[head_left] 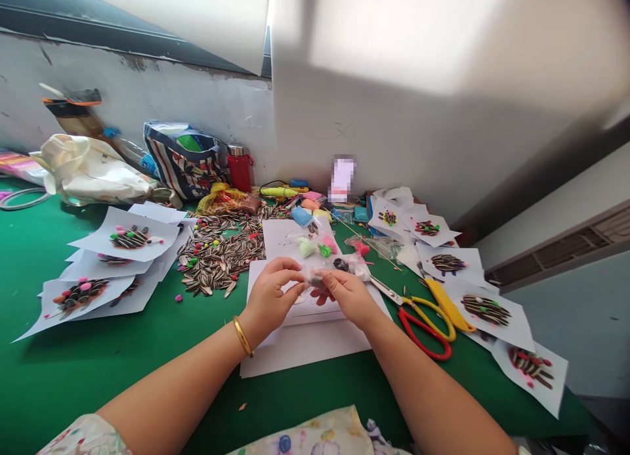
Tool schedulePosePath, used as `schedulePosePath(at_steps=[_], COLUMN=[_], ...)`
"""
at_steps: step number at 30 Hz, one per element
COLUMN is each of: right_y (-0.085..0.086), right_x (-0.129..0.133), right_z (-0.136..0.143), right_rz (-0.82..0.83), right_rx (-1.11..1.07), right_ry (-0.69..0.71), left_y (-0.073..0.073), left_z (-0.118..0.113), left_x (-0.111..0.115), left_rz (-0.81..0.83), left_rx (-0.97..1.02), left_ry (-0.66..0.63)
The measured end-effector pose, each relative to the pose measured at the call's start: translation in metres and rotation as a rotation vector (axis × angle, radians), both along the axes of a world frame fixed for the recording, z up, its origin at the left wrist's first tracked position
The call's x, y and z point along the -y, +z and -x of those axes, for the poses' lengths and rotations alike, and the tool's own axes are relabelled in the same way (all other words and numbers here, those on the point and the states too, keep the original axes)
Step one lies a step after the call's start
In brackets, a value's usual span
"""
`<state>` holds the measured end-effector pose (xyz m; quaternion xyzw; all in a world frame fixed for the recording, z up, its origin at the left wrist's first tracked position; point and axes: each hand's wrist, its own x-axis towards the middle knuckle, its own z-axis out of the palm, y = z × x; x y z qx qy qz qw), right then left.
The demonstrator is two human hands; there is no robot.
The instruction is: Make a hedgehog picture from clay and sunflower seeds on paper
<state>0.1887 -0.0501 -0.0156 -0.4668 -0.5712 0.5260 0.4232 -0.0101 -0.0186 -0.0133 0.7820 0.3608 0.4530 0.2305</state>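
My left hand [275, 291] and my right hand [348, 296] meet over white sheets of paper [300, 353]. Between the fingertips of both is a small clear plastic bag [312, 278]; a greyish lump seems to be inside, too small to make out well. Both hands are closed, thumbs against forefingers. Just beyond them lie lumps of clay in clear wrap: a pale green one [306, 247], a bright green one [325, 250] and a black one [340, 264]. To the left spreads a heap of striped sunflower seeds [221, 255] with coloured balls among them.
Red-and-yellow-handled scissors [426, 324] lie right of the paper, beside a yellow comb-like tool [447, 304]. Sheets with seed figures lie left [130, 238] and right [485, 308]. Against the wall stand a striped bag [184, 163], a red bottle [239, 171] and a blurred-out phone [342, 179].
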Motion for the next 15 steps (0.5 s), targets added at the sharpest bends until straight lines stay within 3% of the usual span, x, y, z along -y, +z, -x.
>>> schedulePosePath(at_steps=[3, 9, 15], right_y=[0.000, 0.004, 0.004], right_x=[-0.001, 0.004, 0.005], right_z=[-0.001, 0.013, 0.011], right_rz=[0.014, 0.008, 0.002], right_rx=[-0.007, -0.129, -0.072], right_ry=[-0.049, 0.084, 0.064], left_y=[-0.001, -0.002, -0.002], left_z=[0.000, -0.001, -0.002], left_x=[0.000, 0.002, 0.002], left_rz=[0.014, 0.080, 0.097], left_rx=[-0.009, -0.102, -0.057], left_ry=[-0.004, -0.112, -0.073])
